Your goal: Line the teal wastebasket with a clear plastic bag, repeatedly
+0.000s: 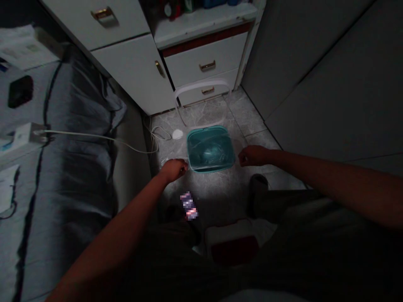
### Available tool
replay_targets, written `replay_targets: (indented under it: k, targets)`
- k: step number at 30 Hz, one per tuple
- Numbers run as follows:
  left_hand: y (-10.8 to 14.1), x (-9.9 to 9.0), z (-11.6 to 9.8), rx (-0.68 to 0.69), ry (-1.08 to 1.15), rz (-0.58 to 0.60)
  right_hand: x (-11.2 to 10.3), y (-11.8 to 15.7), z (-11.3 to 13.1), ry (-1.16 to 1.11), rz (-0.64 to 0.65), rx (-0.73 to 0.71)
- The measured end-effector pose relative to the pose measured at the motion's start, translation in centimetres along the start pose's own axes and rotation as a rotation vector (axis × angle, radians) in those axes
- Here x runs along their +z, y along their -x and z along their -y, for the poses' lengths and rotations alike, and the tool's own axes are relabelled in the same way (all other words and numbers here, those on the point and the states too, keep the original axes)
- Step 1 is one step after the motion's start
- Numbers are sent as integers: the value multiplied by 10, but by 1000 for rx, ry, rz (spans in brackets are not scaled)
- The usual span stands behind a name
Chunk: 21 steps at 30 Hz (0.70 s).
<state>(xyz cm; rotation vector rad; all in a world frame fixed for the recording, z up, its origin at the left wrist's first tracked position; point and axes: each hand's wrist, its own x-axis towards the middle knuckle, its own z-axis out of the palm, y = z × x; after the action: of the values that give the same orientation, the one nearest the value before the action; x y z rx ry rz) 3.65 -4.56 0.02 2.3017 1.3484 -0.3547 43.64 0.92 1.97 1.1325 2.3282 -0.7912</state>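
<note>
A teal bin stands on the floor in front of me, with a thin clear plastic bag spread over and inside its opening. A pale rectangular ring rises upright behind the bin. My left hand is closed at the bin's left side, with clear film showing around its fingers. On the other side my right hand is curled closed near the bin's right rim, where the film looks faint. Dim light hides the exact finger contact.
A lit phone is low in front of me. A white cable runs from the grey-covered bed to the floor, near a white round object. White cabinets stand behind; a grey panel is at right.
</note>
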Motion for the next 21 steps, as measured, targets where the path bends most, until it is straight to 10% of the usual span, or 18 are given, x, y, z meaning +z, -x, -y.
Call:
replay_targets:
  k: [21]
  targets:
    - [-13, 21, 3, -67, 40, 43, 22, -24, -2, 52, -92, 80]
